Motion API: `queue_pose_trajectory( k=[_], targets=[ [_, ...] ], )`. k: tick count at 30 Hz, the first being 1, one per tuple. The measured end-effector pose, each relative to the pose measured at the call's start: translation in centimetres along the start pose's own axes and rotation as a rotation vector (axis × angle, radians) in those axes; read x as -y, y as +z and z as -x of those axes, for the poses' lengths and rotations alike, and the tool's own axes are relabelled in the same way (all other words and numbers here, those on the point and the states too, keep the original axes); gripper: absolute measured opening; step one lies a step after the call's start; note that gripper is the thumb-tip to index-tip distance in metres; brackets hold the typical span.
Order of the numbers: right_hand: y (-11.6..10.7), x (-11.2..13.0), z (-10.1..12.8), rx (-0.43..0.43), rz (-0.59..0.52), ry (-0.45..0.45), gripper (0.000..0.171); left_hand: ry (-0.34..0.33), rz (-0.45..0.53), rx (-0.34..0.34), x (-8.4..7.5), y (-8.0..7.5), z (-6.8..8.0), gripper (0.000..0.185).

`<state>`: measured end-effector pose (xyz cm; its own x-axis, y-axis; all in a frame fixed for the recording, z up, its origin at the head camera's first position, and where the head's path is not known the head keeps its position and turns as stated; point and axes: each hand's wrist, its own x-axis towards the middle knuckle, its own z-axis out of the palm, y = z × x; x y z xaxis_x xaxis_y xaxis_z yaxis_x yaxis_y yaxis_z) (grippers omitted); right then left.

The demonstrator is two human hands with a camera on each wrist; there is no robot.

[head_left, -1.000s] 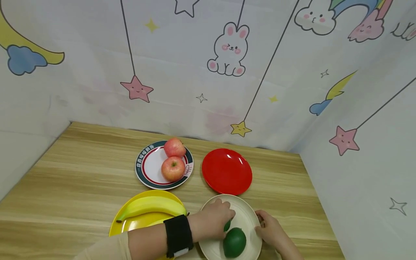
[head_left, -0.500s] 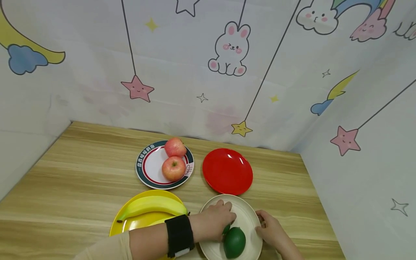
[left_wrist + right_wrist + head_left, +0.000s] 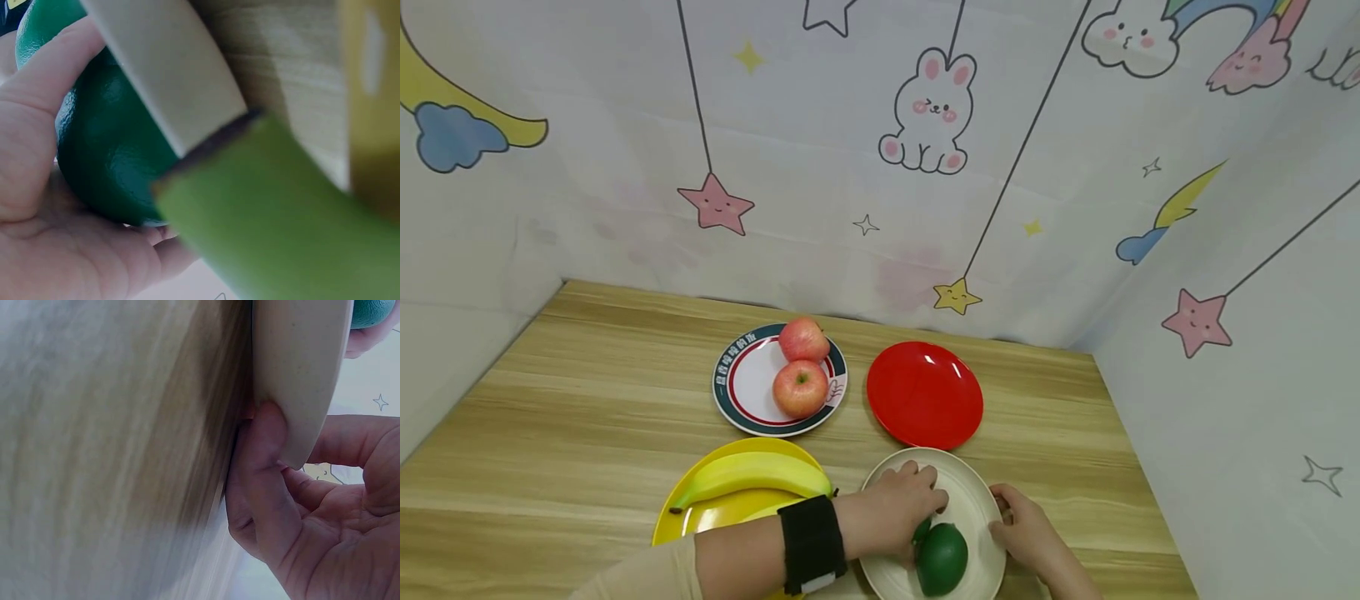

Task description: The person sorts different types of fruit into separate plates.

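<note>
A cream plate (image 3: 977, 487) near the front edge bears two dark green, smooth fruits. My left hand (image 3: 891, 510) reaches over its left side and grips one green fruit (image 3: 119, 156), its thumb and fingers curled round it. In the head view that fruit is mostly hidden under the hand. The other green fruit (image 3: 942, 560) lies beside it, nearer to me. On the plate's right side my right hand (image 3: 1026, 529) pinches the rim, with fingertips beneath and against the outer wall, as the right wrist view shows.
Left of the cream plate, a yellow plate (image 3: 700, 521) holds bananas (image 3: 752, 473), partly under my left forearm. Farther back stand a white plate (image 3: 748, 387) with two apples (image 3: 801, 389) and a red plate (image 3: 925, 396). Patterned curtains (image 3: 820, 150) border the wooden table (image 3: 610, 400).
The fingers of my left hand have shifted slightly to the right over the fruit. My right hand and the plates stay in place.
</note>
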<state>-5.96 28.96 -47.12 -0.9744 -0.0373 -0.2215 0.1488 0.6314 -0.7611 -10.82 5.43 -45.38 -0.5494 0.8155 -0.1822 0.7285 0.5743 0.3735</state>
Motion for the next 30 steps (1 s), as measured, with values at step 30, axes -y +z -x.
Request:
queue_pose_trajectory(
  k=[30],
  targets=[
    [0.1, 0.1, -0.2, -0.015, 0.024, 0.031, 0.038, 0.069, 0.117, 0.007, 0.3, -3.0, 2.0, 0.066]
  ],
)
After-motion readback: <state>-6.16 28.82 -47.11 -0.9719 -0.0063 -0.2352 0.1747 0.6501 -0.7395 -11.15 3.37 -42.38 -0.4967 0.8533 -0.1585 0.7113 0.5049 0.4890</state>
